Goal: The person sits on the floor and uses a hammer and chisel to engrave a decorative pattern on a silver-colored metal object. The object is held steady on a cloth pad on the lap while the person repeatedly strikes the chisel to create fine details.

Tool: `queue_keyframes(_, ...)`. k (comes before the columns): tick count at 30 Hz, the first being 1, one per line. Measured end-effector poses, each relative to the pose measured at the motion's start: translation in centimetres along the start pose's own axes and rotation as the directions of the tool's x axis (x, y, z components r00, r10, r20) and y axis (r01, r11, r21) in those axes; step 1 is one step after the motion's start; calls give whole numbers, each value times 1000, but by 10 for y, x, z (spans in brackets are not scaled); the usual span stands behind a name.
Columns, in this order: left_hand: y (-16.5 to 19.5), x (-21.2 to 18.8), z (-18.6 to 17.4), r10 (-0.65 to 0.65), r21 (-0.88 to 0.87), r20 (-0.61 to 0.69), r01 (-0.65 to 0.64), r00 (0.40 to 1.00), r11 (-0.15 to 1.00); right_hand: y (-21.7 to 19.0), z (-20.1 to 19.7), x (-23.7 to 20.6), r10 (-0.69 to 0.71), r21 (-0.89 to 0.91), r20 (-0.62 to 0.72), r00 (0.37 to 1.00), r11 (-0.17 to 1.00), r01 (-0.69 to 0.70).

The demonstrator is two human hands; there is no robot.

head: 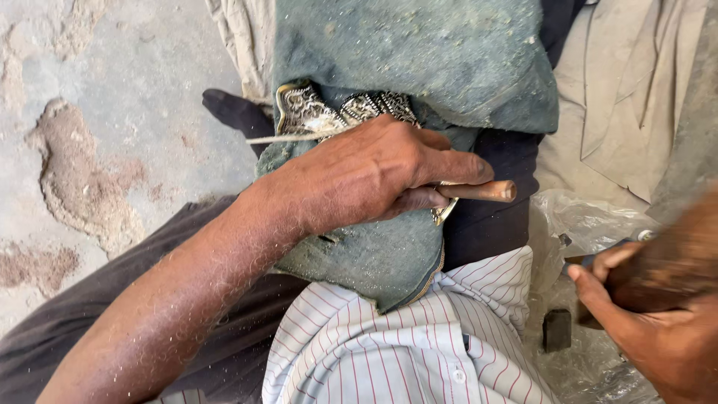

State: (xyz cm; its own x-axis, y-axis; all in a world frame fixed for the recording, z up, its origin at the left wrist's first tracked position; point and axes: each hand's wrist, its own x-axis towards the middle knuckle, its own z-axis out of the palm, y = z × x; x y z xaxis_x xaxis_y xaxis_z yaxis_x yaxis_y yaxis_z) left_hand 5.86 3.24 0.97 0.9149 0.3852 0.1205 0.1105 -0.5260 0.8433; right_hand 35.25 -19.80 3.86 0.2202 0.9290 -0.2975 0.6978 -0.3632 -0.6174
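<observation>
While the left hand presses the ornate silvery embossed metal piece onto the dusty green cloth over the lap, grip closed around 1 slim wooden-handled tool, a slip could gouge the relief. Right hand, blurred, seems curled around a dark object.
</observation>
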Motion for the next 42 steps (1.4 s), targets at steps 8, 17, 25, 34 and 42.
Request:
queue_keyframes(8,-1,3,-1,76,9,-22,-76,997,997,-19,0,3,167,-142,-20,986,975,-168)
queue_keyframes(17,4,6,6,-4,19,-66,5,998,1000,36,-4,-27,-3,244,-123,992,969,33)
queue_keyframes(25,16,8,-5,-3,109,26,1,1000,994,19,-5,-9,49,-398,134,990,917,8)
queue_keyframes(34,5,-34,-21,-327,-440,-413,128,850,889,90,48,1,499,907,14,867,358,-221)
queue_keyframes(42,-1,-50,20,-555,-472,-394,357,733,806,116,27,26,471,801,219,854,413,-433)
